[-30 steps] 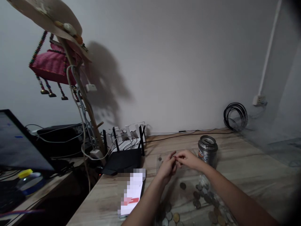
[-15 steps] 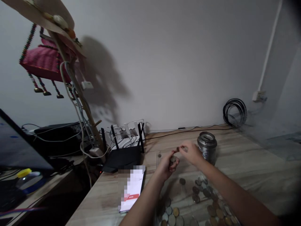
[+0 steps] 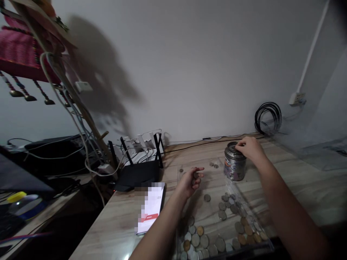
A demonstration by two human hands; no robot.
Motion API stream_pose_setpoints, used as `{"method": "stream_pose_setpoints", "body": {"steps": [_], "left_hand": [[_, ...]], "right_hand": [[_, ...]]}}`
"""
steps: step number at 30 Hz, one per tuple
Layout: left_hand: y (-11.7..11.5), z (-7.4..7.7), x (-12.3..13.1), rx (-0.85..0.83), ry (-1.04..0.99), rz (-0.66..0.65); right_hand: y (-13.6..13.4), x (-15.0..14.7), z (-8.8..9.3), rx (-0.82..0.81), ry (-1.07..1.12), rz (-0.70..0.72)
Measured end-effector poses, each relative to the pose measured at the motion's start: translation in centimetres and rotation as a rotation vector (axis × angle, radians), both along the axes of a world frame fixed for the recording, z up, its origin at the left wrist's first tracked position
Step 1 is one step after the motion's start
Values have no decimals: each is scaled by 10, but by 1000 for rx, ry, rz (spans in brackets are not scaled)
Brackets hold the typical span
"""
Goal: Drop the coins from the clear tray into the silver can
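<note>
My left hand (image 3: 191, 182) is half curled, palm turned up, with several coins (image 3: 195, 176) held in it. My right hand (image 3: 249, 147) pinches at the slotted lid of a round, silver-grey money tin (image 3: 234, 164); the fingertips mostly hide the coin between them. The tin stands upright on the wooden table (image 3: 114, 224). Below my hands, a shallow clear plastic tray (image 3: 238, 189) holds many loose silver and brassy coins (image 3: 204, 241), thickest along its near side. A few small coins (image 3: 213, 165) lie toward its far edge.
A phone (image 3: 151, 209) with a lit screen lies left of my left forearm. Behind it sits a black router (image 3: 139, 176) with upright antennas and tangled cables. A coiled black cable (image 3: 268, 118) rests against the wall. A laptop screen (image 3: 18, 173) stands far left.
My right hand has moved right, from beside my left hand to the tin's lid. Coins it covered now show at the far edge. The view has shifted slightly.
</note>
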State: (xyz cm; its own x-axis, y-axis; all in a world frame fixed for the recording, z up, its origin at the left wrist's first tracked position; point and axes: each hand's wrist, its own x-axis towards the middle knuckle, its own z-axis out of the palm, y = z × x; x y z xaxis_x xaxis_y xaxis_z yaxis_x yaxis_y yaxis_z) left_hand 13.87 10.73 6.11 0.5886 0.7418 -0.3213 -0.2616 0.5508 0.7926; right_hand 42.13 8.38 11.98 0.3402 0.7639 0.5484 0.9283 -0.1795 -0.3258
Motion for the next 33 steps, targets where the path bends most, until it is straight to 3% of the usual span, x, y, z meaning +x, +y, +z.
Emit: {"method": "stream_pose_setpoints", "body": {"steps": [3,6,9,11,13,18,22,24,27,31,33], "left_hand": [[2,-1,-1,-29,-7,-1],[4,-2,-2,-60,-32,5],[5,-2,-4,-122,-91,-10],[5,-3,-6,-159,-132,-31],[5,-4,-7,-174,-164,-58],[5,-7,-5,-178,-160,-98],[5,-10,-3,-158,-128,-91],[5,-10,-3,-157,-102,-104],[5,-9,-4,-144,-118,-125],[7,-8,-7,-139,-200,-59],[8,-7,-8,-126,-214,33]], "right_hand": [[-2,-6,0,14,-45,-65],[-5,-11,2,-8,-62,-30],[-9,-23,9,145,-56,-6],[-12,-40,12,286,-34,62],[-14,-65,10,317,7,226],[-7,-123,-26,-113,70,729],[3,-142,-57,-260,208,864],[5,-144,-61,-248,274,870],[1,-139,-48,-176,290,772],[-6,-104,-13,168,115,357],[-7,-79,-1,236,63,180]]}}
